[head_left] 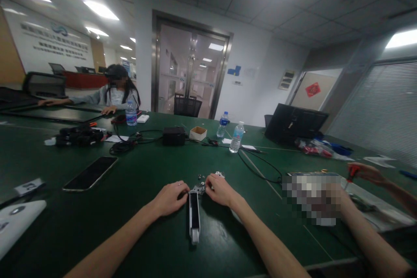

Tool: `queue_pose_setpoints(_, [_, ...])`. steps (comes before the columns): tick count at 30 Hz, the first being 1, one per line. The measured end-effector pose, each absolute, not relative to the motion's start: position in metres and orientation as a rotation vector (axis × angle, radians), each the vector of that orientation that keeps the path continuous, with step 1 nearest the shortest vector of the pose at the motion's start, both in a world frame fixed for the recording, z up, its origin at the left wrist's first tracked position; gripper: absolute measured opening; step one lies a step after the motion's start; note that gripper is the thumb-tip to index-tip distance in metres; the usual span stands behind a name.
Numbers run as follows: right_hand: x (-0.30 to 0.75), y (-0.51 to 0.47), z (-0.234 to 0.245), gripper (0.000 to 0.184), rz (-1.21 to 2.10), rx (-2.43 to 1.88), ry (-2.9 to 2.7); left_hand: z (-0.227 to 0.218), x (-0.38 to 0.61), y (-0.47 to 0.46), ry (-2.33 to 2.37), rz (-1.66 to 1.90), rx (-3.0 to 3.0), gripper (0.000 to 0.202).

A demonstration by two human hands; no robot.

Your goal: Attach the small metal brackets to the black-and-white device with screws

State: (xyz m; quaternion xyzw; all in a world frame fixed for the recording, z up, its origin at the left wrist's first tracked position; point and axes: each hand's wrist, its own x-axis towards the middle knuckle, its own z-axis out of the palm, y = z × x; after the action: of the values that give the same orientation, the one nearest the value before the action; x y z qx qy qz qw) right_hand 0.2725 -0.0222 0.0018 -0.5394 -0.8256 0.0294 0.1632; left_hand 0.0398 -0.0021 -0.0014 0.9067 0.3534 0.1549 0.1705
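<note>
Head view | glossy green table (169, 165), glass doors (174, 65) at 12 o'clock | left hand (171, 198) curled at 10 o'clock of slim device (194, 215), right hand (220, 189) curled at its 1; cannot tell whether either pinches | device at 6 o'clock, oblong, dark-faced, pale-edged

The green worktop (153, 167) looks smooth, softly shiny. Around the matt black box (173, 136): a paperboard carton (198, 134) just right, a clear plastic bottle (236, 139) farther right, a glossy-screened phone (91, 173) nearer and left, a silvery, metal-looking device (194, 215) nearer.
</note>
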Motion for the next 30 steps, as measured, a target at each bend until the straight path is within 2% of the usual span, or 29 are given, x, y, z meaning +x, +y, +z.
queue_pose_setpoints(7, [0.2715, -0.0264, -0.0038, 0.010, 0.198, -1.350, -2.378, -0.0025, 0.0386, -0.0007, 1.009, 0.421, 2.547, 0.022])
queue_pose_setpoints(19, [0.2680, -0.0302, -0.0001, 0.010, 0.348, -1.347, -2.323, 0.0007, 0.0385, -0.0030, 1.018, 0.415, 2.566, 0.022])
queue_pose_setpoints(30, [0.2686, -0.0283, -0.0045, 0.016, 0.337, -1.291, -2.302, -0.0029, 0.0382, -0.0017, 0.999, 0.441, 2.573, 0.023])
